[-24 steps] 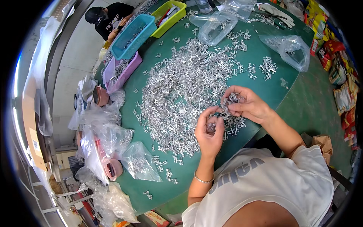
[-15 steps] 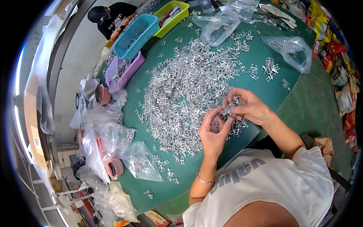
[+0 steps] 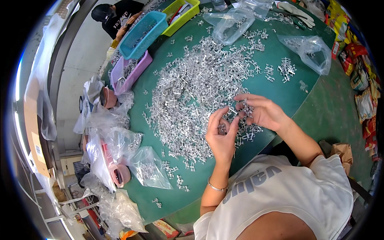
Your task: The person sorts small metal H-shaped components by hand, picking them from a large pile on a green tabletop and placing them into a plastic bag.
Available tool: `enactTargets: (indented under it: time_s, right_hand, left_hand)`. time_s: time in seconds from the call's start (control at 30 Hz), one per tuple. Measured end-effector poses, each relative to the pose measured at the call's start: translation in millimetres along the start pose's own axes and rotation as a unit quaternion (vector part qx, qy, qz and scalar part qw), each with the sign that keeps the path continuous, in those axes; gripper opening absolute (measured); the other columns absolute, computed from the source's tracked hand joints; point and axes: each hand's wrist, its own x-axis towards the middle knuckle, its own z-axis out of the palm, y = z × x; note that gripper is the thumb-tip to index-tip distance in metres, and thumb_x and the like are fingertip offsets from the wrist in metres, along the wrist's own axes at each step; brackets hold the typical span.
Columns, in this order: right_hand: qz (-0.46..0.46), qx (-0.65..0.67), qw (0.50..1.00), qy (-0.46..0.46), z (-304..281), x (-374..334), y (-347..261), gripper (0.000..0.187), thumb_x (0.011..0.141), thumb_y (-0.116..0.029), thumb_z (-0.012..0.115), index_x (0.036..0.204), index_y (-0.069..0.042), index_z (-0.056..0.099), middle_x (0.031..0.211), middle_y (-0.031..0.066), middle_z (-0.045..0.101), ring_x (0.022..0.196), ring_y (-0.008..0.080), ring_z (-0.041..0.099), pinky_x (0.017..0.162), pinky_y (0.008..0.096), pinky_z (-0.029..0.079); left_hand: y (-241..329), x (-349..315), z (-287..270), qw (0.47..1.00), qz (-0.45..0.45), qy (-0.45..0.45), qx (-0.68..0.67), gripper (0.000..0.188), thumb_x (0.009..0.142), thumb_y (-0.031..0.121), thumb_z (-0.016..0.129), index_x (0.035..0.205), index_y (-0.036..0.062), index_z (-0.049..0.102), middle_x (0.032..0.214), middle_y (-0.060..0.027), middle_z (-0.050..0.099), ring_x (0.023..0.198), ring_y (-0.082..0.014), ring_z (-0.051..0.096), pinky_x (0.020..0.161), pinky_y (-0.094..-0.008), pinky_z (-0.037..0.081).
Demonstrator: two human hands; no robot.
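Note:
A big heap of small silvery metal parts (image 3: 192, 88) covers the middle of a green table (image 3: 288, 92). My left hand (image 3: 221, 138) is at the heap's near edge, palm up, fingers curled around several of the parts. My right hand (image 3: 260, 112) is just to its right, fingers pinched on a small cluster of metal parts (image 3: 243, 107) that it holds over the table. The fingertips of both hands almost meet.
Clear plastic bags (image 3: 148, 168) with parts lie at the table's left edge, others at the far side (image 3: 308, 48). Blue (image 3: 142, 34), purple (image 3: 130, 72) and yellow-green (image 3: 182, 12) trays stand at the far left. A person in black (image 3: 116, 16) sits beyond. Coloured packets (image 3: 360, 80) lie right.
Both hands stay at the heap's near edge. The right hand's fingers have shifted on the cluster of parts, and the left hand has turned slightly under it.

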Motion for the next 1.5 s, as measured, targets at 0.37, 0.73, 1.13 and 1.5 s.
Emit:
enactTargets:
  time_s: [0.37,0.73,1.13,1.5]
  right_hand:
    - [0.027,-0.061,0.997,-0.037,-5.9,6.6,8.4,0.024,0.089,-0.027,0.052,0.096,-0.005,0.056,0.081,0.0009,0.054,0.06,0.0104,0.052,0.041,0.0211,0.038]
    - [0.036,-0.071,0.997,-0.015,-30.9,10.8,16.6,0.02,0.087,-0.025,0.053,0.09,-0.005,0.056,0.081,0.0048,0.057,0.062,0.0125,0.055,0.04,0.0216,0.038]
    - [0.073,0.062,0.995,0.007,-47.0,23.4,3.1,0.024,0.087,-0.023,0.05,0.101,-0.003,0.053,0.094,0.0118,0.057,0.059,0.011,0.047,0.039,0.021,0.033]
    - [0.036,0.047,0.998,0.009,-17.2,90.0,-33.1,0.017,0.086,-0.026,0.054,0.09,-0.009,0.056,0.084,0.0033,0.06,0.061,0.011,0.052,0.047,0.0191,0.037]
  left_hand:
    - [-11.6,2.1,3.2,0.999,-0.021,-0.021,-0.032,0.034,0.075,-0.007,0.061,0.108,-0.0017,0.056,0.088,-0.0021,0.058,0.055,0.0012,0.037,0.046,-0.0137,0.028]
    - [-34.8,4.4,-7.4,0.998,-0.055,-0.026,-0.01,0.029,0.08,-0.001,0.058,0.109,0.0006,0.056,0.097,-0.0044,0.061,0.06,-0.0002,0.047,0.049,-0.0148,0.035]
    - [-76.6,112.7,-14.8,0.901,0.11,-0.085,0.411,0.053,0.074,0.019,0.066,0.121,0.007,0.045,0.12,-0.0186,0.047,0.091,-0.0386,0.057,0.075,-0.0437,0.048]
    - [-84.3,87.3,-21.7,0.92,0.145,-0.08,0.354,0.034,0.082,0.01,0.053,0.116,0.0077,0.05,0.123,-0.0191,0.047,0.093,-0.037,0.057,0.073,-0.0418,0.05]
